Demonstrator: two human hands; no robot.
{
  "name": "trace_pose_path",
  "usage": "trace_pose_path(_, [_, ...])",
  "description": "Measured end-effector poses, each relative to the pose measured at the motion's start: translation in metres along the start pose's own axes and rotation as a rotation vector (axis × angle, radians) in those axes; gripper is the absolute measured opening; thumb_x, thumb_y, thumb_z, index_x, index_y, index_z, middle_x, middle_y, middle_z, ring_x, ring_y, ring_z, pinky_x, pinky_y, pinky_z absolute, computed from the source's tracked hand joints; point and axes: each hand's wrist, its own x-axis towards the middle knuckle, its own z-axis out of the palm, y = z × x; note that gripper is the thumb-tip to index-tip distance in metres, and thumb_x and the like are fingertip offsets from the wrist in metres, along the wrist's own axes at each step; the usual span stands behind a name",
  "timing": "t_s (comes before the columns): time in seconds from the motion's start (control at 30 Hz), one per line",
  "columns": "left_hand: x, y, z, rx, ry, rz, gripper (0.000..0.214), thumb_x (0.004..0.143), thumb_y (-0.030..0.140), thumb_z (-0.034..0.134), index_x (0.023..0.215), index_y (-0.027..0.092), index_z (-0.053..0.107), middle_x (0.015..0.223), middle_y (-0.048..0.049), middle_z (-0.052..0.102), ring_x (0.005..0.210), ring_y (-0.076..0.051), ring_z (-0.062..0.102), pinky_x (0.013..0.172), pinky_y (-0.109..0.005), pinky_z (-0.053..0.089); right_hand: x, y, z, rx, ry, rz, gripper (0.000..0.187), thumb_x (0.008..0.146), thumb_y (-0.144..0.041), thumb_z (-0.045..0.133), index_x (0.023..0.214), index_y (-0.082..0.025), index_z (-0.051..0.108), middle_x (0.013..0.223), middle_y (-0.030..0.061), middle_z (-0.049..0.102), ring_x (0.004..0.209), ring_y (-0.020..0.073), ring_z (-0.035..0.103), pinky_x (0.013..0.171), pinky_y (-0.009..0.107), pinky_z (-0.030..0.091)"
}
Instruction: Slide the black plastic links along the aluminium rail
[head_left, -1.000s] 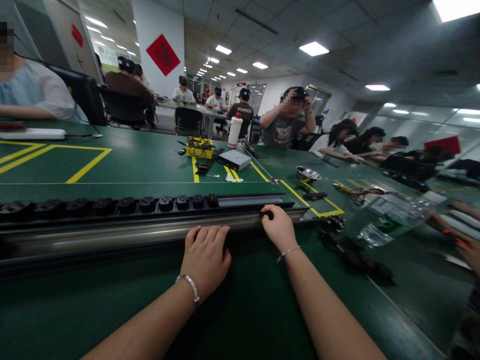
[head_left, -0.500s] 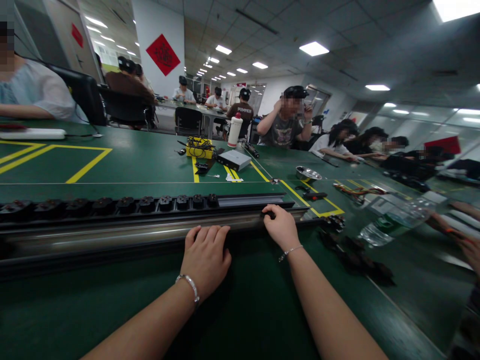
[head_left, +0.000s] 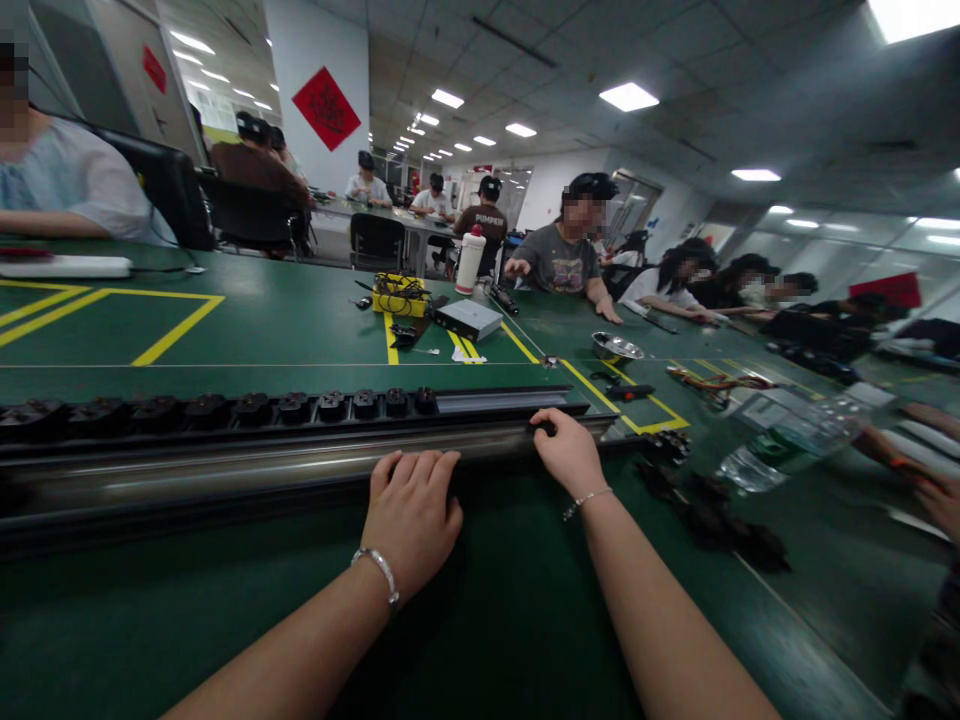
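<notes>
A long metal channel [head_left: 247, 470] with black edges runs across the green table before me. My left hand [head_left: 412, 520] lies over its near edge, fingers bent together onto the metal and thumb off to the right. Near the channel's right end, my right hand [head_left: 568, 455] has thumb and fingertips curled in at the rim. A dark spot shows between them; whether it is a small part or a gap I cannot make out. Behind the channel lies a black strip carrying a row of black plug-socket modules [head_left: 251, 408], with a bare pale stretch [head_left: 499, 400] at its right end.
Dark parts [head_left: 720, 510] and a plastic water bottle [head_left: 787, 445] lie to the right. Farther back are a metal bowl [head_left: 616, 347], a silver box [head_left: 469, 320], a yellow box of cables [head_left: 400, 295] and a white bottle [head_left: 469, 262]. Other people sit around the tables.
My right hand has shifted slightly to the right along the channel. My left hand stays put. The person across the table has lowered both hands from the head.
</notes>
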Motion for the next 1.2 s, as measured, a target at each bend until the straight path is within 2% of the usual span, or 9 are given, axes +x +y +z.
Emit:
trace_pose_path(0.37, [-0.0006, 0.0003, 0.0001, -0.001, 0.003, -0.001, 0.037, 0.076, 0.025, 0.046, 0.113, 0.026, 0.05, 0.107, -0.001, 0.06, 0.103, -0.019, 0.05, 0.1, -0.041, 0.021, 0.0038, 0.0049, -0.0012, 0.001, -0.016, 0.008, 0.02, 0.068, -0.02, 0.045, 0.081, -0.025, 0.059, 0.083, -0.001, 0.061, 0.079, 0.0161, 0.055, 0.078, 0.03, 0.038])
trace_pose_path(0.77, [-0.0015, -0.0008, 0.001, 0.005, 0.003, 0.002, 0.038, 0.076, 0.025, 0.046, 0.114, 0.026, 0.049, 0.107, -0.0007, 0.06, 0.102, -0.019, 0.05, 0.1, -0.042, 0.021, 0.0025, 0.0029, -0.0016, -0.128, -0.07, -0.007, 0.02, 0.074, -0.02, 0.04, 0.086, -0.024, 0.056, 0.1, 0.0041, 0.059, 0.097, 0.0215, 0.052, 0.088, 0.041, 0.034])
trace_pose_path(1.2, [-0.0008, 0.0006, 0.0008, 0.002, 0.004, -0.007, 0.038, 0.075, 0.024, 0.046, 0.113, 0.026, 0.05, 0.106, -0.0016, 0.061, 0.102, -0.018, 0.05, 0.1, -0.041, 0.021, 0.0022, -0.001, -0.0066, -0.118, -0.097, 0.029, 0.02, 0.075, -0.019, 0.041, 0.087, -0.023, 0.057, 0.101, 0.0042, 0.059, 0.097, 0.0215, 0.053, 0.087, 0.039, 0.035])
